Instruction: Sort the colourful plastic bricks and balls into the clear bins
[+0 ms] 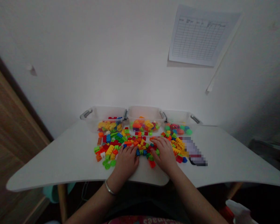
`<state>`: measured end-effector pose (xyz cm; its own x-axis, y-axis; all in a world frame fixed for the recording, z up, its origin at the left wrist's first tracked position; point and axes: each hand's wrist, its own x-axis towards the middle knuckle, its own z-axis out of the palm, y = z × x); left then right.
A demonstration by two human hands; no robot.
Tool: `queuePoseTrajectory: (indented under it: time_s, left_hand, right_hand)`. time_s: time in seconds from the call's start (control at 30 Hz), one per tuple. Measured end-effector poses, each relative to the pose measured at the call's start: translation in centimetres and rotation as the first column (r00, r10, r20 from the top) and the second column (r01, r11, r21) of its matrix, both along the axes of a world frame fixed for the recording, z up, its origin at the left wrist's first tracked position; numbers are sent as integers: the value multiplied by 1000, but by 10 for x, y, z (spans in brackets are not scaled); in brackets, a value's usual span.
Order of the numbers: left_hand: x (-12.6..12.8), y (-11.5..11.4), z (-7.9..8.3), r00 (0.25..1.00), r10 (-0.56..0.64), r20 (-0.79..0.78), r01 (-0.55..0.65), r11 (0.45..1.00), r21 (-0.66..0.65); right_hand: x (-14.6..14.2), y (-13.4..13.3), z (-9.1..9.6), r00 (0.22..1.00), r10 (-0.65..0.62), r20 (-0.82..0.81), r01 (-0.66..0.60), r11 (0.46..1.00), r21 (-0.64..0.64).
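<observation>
Toy building bricks in many colours lie in a loose pile on the white table (67, 155). My left hand (126, 161) rests palm down at the near edge of the pile, fingers stretched over the bricks near a blue brick (137, 152). To its right, my right hand (163, 152) reaches over the pile with thumb and fingers apart, close to some dark red and green bricks. A red-orange brick (151, 163) lies just below its thumb. The undersides of both hands are hidden, and I see no brick gripped in either.
Behind the pile stand three clear plastic boxes: a left box (109, 112), a middle box (144, 111) and a right box (177, 114), each holding coloured pieces. A blurred-out phone-like object (194, 152) lies right of the bricks. A printed sheet (200, 37) hangs on the wall.
</observation>
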<state>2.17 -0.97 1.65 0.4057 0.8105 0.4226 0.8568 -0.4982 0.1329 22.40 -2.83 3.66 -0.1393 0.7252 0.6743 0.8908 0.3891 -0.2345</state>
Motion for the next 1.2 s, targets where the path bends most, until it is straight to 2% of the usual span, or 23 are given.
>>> queuePoseTrajectory:
  time_s: [0.13, 0.23, 0.43, 0.57, 0.73, 0.9, 1.03, 1.1, 1.2]
  left_hand:
    - [0, -1, 0, 1000, -4, 9, 4, 1000, -5]
    - [0, -1, 1, 1000, 2, 12, -2, 1000, -13]
    - [-1, 0, 0, 1000, 7, -3, -7, 1000, -5]
    - [-1, 0, -1, 1000, 11, -3, -11, 1000, -1]
    - [-1, 1, -4, 1000, -1, -2, 1, 1000, 8]
    - [-1, 1, -3, 1000, 3, 0, -3, 1000, 4]
    - [-1, 0, -2, 1000, 5, -6, -5, 1000, -6]
    - [-1, 1, -2, 1000, 2, -3, -2, 1000, -10]
    - [-1, 1, -3, 1000, -1, -4, 1, 1000, -13]
  right_hand:
    - [-2, -14, -30, 992, -54, 111, 64, 994, -83]
    - [-1, -5, -37, 988, -59, 141, 79, 987, -140]
    - [-10, 11, -31, 990, -12, 142, 46, 968, -246]
    - [-14, 15, -28, 993, 41, 112, -11, 967, -253]
    - [-10, 19, -32, 993, 88, 77, -75, 985, -158]
    - [1, 24, -36, 986, 43, -159, -46, 999, -17]
    - [11, 24, -25, 963, 70, -262, -53, 996, 72]
    - [17, 23, -15, 962, 85, -258, -73, 996, 56]
    - [25, 22, -7, 976, 97, -196, -110, 992, -59]
